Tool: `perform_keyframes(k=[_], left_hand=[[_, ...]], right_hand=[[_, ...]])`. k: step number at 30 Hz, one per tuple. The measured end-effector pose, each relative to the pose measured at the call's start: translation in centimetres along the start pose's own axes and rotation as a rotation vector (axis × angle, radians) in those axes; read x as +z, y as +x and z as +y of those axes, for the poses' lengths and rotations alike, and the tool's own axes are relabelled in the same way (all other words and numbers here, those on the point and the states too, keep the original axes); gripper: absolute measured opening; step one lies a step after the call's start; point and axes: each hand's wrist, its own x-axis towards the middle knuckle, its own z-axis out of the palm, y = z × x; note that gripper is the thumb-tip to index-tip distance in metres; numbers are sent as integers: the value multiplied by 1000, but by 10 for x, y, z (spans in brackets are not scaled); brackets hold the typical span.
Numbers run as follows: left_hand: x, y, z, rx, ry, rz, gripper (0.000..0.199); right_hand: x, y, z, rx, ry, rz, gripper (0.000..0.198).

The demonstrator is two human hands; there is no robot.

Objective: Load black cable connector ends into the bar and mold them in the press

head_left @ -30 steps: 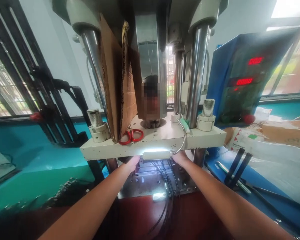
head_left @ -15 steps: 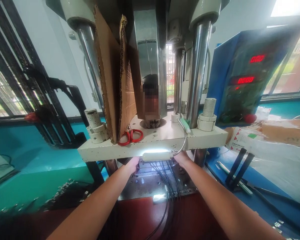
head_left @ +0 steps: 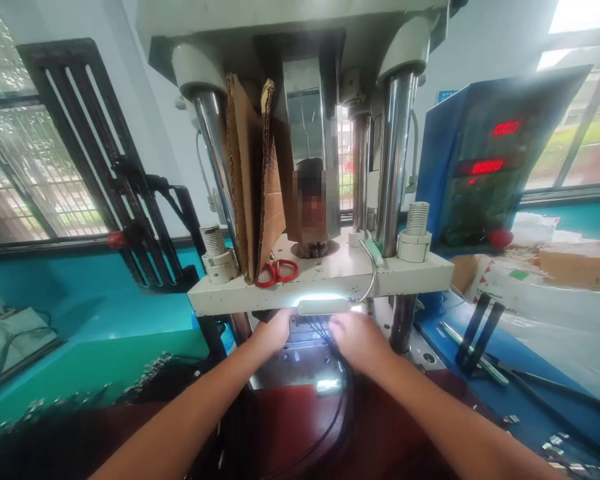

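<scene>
Under the press's cream-coloured plate (head_left: 325, 283), my left hand (head_left: 279, 331) is closed at the left end of a metal mold (head_left: 305, 338), its fingertips partly hidden. My right hand (head_left: 357, 339) is held in front of the mold's right side, fingers curled beside a bundle of thin black cables (head_left: 341, 383). What those fingers grip, if anything, is hidden. The cables run out of the mold and hang over the reddish-brown table (head_left: 295, 420). A bright white lamp (head_left: 325, 306) on the plate's front edge sits just above both hands.
Red-handled scissors (head_left: 277, 273) and upright cardboard (head_left: 250, 187) rest on the plate. A blue control box (head_left: 480, 167) with red digits stands right, a green pen-like tool (head_left: 475, 353) and small metal pieces (head_left: 555, 443) below it. Dark cables with metal ends (head_left: 150, 380) lie left.
My right hand has drawn back from the mold's right end, moving left towards the cables, its fingers now curled. My left hand stays at the mold's left end. The view has shifted and tilted up.
</scene>
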Motion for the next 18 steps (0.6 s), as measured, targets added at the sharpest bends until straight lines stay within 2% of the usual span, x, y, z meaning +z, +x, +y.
perform_keyframes(k=[2, 5, 18], left_hand=[[0, -6, 3, 62, 32, -7, 26], [2, -8, 8, 125, 82, -2, 35], [8, -11, 14, 204, 265, 51, 40]], right_hand=[[3, -12, -14, -46, -39, -11, 20], [9, -17, -25, -45, -93, -8, 15], [23, -12, -27, -97, -99, -10, 25]])
